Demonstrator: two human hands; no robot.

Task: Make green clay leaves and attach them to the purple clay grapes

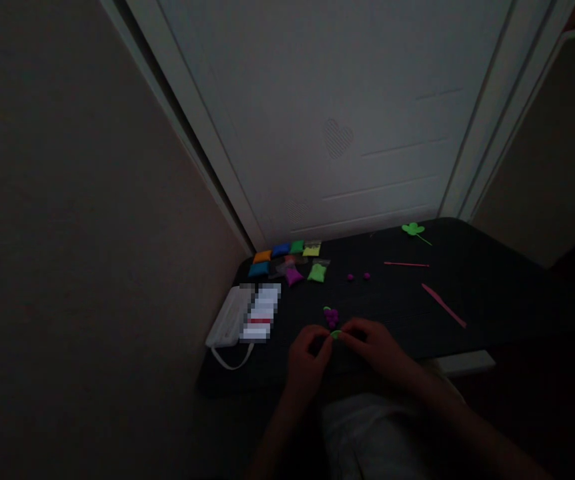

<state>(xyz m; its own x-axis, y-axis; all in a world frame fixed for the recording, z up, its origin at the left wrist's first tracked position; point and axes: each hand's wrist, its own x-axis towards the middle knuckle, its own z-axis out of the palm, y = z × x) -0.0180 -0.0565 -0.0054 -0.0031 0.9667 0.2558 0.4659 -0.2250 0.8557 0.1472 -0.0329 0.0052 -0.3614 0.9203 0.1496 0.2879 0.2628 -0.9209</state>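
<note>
A small piece of light green clay [336, 334] is pinched between the fingertips of both hands, near the table's front edge. My left hand [309, 352] is closed on its left side, thumb and forefinger together. From the right, my right hand [369, 341] grips the same piece. Just beyond my fingers lies a bunch of purple clay grapes [331, 317] with a green bit at its top. Two loose purple clay balls [358, 277] rest farther back. The clay piece's exact shape is partly hidden by my fingers.
Several colourful clay packets [293, 276] lie at the back left. A white case with a strap [231, 317] sits at the left. At the right are a pink modelling knife [443, 306], a thin pink stick [406, 265] and a green clover shape [413, 229]. A white door [367, 180] stands behind.
</note>
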